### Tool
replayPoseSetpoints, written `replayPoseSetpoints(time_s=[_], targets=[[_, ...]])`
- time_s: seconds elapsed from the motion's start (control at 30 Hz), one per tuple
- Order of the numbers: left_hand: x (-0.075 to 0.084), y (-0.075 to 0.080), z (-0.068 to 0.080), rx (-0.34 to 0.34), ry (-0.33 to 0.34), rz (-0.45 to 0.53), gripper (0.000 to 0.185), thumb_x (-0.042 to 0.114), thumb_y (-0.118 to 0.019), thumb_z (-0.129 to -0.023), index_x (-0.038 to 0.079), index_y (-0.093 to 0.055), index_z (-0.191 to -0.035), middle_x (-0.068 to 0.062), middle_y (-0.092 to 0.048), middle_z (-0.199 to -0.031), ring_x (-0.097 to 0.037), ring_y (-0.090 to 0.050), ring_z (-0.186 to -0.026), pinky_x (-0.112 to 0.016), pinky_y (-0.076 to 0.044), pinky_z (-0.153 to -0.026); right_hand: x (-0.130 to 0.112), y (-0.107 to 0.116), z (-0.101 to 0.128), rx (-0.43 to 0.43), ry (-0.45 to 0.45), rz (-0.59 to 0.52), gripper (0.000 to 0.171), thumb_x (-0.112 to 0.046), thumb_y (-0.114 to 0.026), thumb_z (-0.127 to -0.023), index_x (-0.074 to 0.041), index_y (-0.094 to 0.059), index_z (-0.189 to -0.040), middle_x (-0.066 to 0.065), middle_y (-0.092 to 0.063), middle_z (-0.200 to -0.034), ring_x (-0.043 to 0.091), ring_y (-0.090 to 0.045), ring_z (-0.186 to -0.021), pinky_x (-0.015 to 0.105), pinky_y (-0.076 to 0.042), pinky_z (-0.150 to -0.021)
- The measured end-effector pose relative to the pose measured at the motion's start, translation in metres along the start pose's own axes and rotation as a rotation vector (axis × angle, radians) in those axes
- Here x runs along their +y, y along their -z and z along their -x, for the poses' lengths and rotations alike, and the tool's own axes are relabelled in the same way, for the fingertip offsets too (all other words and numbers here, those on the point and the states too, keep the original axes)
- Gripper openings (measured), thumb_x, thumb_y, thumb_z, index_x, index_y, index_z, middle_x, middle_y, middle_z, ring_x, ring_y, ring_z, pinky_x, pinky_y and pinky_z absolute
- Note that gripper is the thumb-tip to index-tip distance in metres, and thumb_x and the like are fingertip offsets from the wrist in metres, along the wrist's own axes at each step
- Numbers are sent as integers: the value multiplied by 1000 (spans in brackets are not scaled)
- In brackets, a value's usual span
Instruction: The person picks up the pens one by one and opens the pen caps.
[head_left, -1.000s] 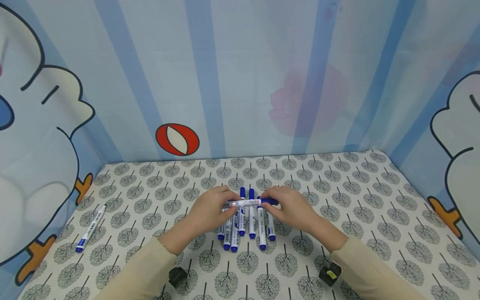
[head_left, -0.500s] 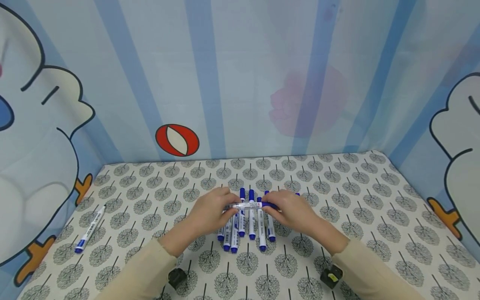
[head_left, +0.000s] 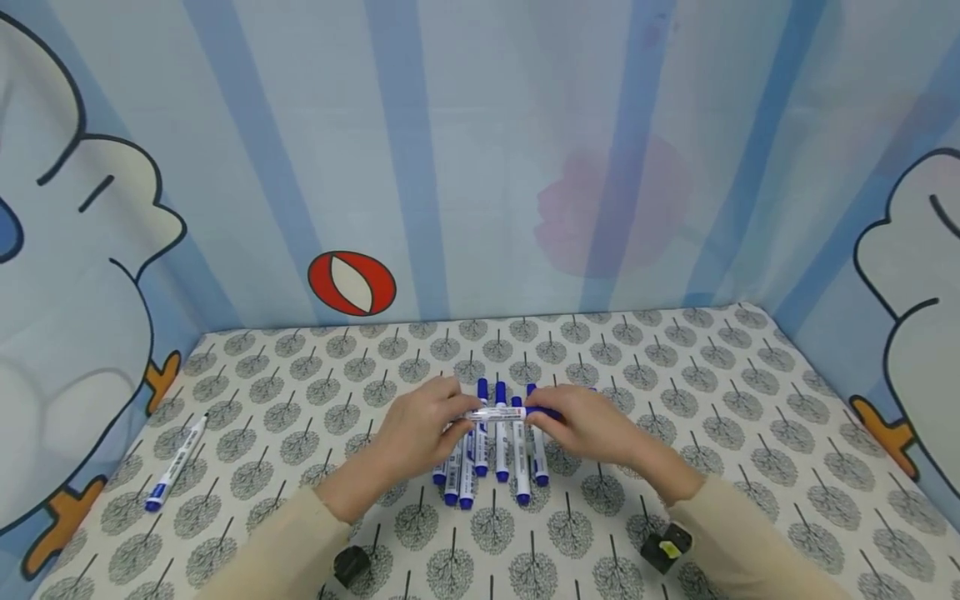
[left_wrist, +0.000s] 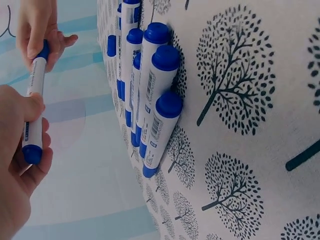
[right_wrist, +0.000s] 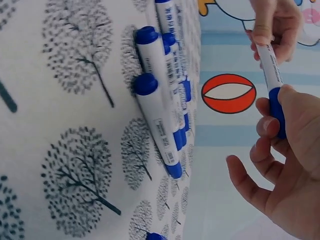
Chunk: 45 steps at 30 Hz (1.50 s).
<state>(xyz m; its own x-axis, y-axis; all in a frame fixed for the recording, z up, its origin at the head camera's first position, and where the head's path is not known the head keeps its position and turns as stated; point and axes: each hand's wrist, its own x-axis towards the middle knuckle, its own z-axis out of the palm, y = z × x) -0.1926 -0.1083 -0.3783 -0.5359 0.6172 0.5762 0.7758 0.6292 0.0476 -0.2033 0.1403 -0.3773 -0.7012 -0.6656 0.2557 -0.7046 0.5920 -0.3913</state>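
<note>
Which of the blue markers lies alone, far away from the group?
The lone marker near the cloth's left edge; the others lie bunched below the hands, except one held crosswise above them.

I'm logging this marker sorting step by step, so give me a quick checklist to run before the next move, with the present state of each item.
1. Held marker gripped at both ends: ok; left hand holds the white barrel end, right hand the blue cap end.
2. Held marker clear of the row on the cloth: ok; the wrist views show it lifted above.
3. Cap seated on the held marker: cannot tell; fingers cover the joint.
4. Row markers lying side by side: ok, though their ends are staggered.
5. Stray marker at the left edge of the cloth out of the way: ok.
</note>
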Motion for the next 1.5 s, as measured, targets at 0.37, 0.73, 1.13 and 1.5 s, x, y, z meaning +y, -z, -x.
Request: replayPoseSetpoints(time_s=[0.37, 0.73, 1.13, 1.5], targets=[[-38, 28, 32, 136, 101, -88, 27, 6, -80, -66, 11, -70, -91, 3, -51, -70, -8, -40, -61, -18, -34, -45, 43, 25, 37, 118, -128, -35, 14, -14, -51, -94, -17, -58, -83, -12, -38, -57, 0, -29, -46, 21, -32, -45], [-41, 32, 43, 17, 201, -141, 23, 13, -77, -71, 14, -69, -92, 3, -57, -78, -9, -49, -67, -19, -41, -48, 36, 20, 32, 107, -181, 33, 17, -19, -58, -90, -11, -63, -104, -8, -58, -77, 1, -43, -55, 20, -40, -50], [-42, 43, 55, -131, 351, -156, 21, 16, -76, -73, 16, -69, -93, 6, -63, -82, -7, -54, -64, -18, -38, -44, 35, 21, 32, 118, -160, 100, 26, -15, -61, -87, -10, -62, -113, -3, -66, -87, 4, -56, -68, 18, -44, -55], [-50, 54, 66, -235, 492, -138, 19, 14, -72, -75, 14, -70, -94, 0, -67, -83, -6, -52, -55, -19, -36, -41, 32, 22, 33, 173, -148, 160, 26, -17, -64, -85, -11, -62, -110, 2, -70, -89, 13, -65, -74, 18, -45, -53]])
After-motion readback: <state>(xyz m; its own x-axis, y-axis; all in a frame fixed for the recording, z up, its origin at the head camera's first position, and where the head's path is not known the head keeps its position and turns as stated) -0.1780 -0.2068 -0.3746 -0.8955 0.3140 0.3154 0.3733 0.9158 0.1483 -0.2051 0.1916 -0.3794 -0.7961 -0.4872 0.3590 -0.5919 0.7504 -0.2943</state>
